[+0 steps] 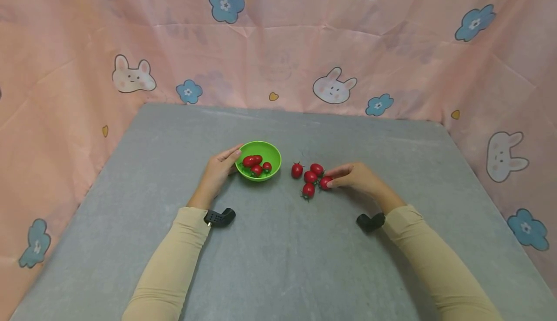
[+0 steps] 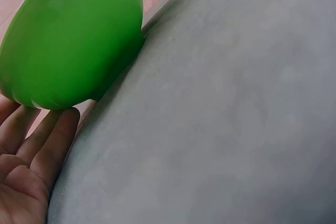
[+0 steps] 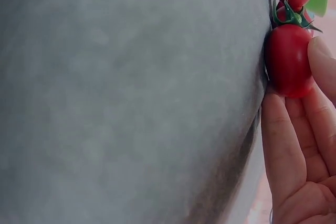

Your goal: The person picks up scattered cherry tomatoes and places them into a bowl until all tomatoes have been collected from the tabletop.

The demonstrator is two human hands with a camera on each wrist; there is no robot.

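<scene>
One red tomato (image 1: 325, 182) is pinched by the right grip (image 1: 359, 178), beside four loose tomatoes (image 1: 310, 177) on the tabletop (image 1: 283, 253); the green bowl (image 1: 271, 153) is touched by straight fingers (image 2: 59, 142) of the left grip (image 1: 216, 172). Light pressure is advised; neighbours and bowl rim should be cleared, ample room being left on the near side.

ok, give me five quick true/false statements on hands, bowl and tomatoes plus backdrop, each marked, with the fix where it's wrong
1. The left grip touches the green bowl. True.
2. The green bowl is empty. False: four tomatoes show inside it.
3. The right grip pinches a tomato outside the green bowl. True.
4. Counting the pinched one, five loose tomatoes are outside the green bowl. True.
5. The backdrop is plain white. False: the pink backdrop is patterned.
</scene>
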